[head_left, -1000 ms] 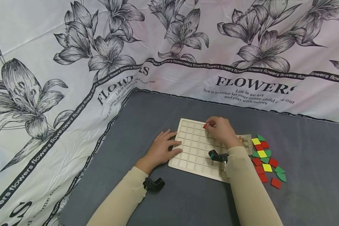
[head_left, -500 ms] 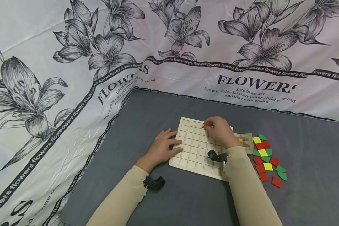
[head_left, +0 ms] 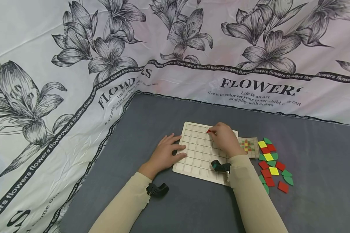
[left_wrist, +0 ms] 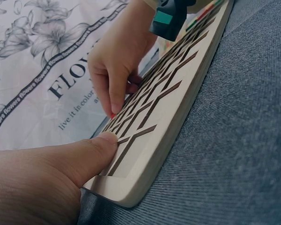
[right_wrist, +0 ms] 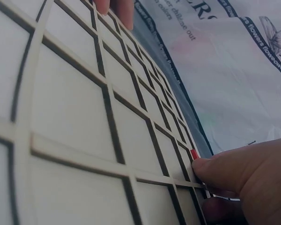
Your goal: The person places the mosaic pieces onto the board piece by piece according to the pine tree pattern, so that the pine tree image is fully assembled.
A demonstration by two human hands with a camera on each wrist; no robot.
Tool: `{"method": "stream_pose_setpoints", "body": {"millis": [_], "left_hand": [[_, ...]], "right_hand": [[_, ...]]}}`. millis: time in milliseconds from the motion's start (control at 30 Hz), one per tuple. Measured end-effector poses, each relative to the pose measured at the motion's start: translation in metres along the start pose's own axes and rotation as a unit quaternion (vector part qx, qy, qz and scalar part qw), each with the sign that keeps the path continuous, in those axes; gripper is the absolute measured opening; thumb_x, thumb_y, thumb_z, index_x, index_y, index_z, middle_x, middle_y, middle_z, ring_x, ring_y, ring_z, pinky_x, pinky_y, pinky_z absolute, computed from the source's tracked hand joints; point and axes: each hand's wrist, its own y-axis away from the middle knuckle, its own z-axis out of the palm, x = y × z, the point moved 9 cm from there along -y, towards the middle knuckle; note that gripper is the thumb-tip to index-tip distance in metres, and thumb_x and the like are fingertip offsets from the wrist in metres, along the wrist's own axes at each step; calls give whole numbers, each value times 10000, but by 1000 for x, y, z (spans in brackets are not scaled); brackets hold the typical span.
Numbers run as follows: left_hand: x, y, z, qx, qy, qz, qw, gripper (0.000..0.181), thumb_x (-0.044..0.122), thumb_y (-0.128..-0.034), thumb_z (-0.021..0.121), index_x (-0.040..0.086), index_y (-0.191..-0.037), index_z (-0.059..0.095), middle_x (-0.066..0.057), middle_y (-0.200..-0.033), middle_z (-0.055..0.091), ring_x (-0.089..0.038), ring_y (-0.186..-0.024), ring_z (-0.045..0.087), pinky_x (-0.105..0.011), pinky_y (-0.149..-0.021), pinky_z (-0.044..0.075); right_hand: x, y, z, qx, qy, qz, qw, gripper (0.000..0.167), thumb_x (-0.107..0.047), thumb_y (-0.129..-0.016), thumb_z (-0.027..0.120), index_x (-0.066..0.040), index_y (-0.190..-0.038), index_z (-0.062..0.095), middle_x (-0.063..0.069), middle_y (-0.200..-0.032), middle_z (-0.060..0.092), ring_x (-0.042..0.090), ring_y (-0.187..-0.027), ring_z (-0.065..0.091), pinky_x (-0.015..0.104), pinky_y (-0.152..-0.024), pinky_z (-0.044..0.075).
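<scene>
Right of frame centre, the right hand [head_left: 224,138] pinches a red piece [head_left: 208,131] near the top of the grid board [head_left: 196,150]; the left hand [head_left: 164,154], fingers spread, touches its left side. A skewed pinch could land the piece crooked.

Long beige sleeves [head_left: 123,203], loosely creased cuffs [head_left: 237,162], curved black wrist cameras [head_left: 158,190] — one with a teal rectangle [left_wrist: 163,18]

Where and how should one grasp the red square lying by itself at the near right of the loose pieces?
Probably pinch the red square by two opposite edges, coming from above and slightly from the right. It lies flat on the dark tabletop, so only its edges offer a hold, and the other pieces lie leftward and beyond.
</scene>
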Motion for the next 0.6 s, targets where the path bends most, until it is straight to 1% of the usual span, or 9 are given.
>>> {"method": "stream_pose_setpoints", "body": {"millis": [167, 333, 467, 600], "left_hand": [[-1, -1, 1, -21, -11, -2, 10000, 410, 410, -981, 752, 173, -1315, 765, -99, -1607, 494, -352, -1578, 298, -530, -1324, 144], [0, 0, 0, 18, 50, 32, 10000, 403, 394, -978, 758, 162, -1307, 769, -109, -1601, 499, -364, -1574, 303, -545, -1320, 152], [1, 0, -1, 59, 76, 54, 9999, 395, 383, -973, 765, 159, -1299, 774, -113, -1594, 507, -372, -1570, 310, -557, -1316, 161], [1, 0, -1, 40, 90, 47, 9999, 395, 381, -972, 767, 160, -1300, 773, -114, -1594, 507, -371, -1570, 309, -551, -1317, 160]], "right_hand": [[1, 1, -2, 156, -17, 51, 9999, 199, -74, -1029, 662, 8, -1145, 802, 186, -1042, 665, 338, -913, 649, 496, -798, 587], [0, 3, -2, 191, 95, 109, 9997, 193, -75, -1026, 661, 10, -1115, 810, 181, -1020, 671, 327, -892, 647, 493, -778, 585], [-2, 6, -4, 232, 214, 188, 9993, 212, -92, -1024, 679, 29, -1152, 797, 192, -1038, 679, 340, -916, 662, 501, -793, 598], [-3, 10, -4, 206, 225, 225, 9993, 240, -101, -1024, 678, 44, -1188, 777, 204, -1063, 673, 340, -927, 657, 498, -805, 592]]}}
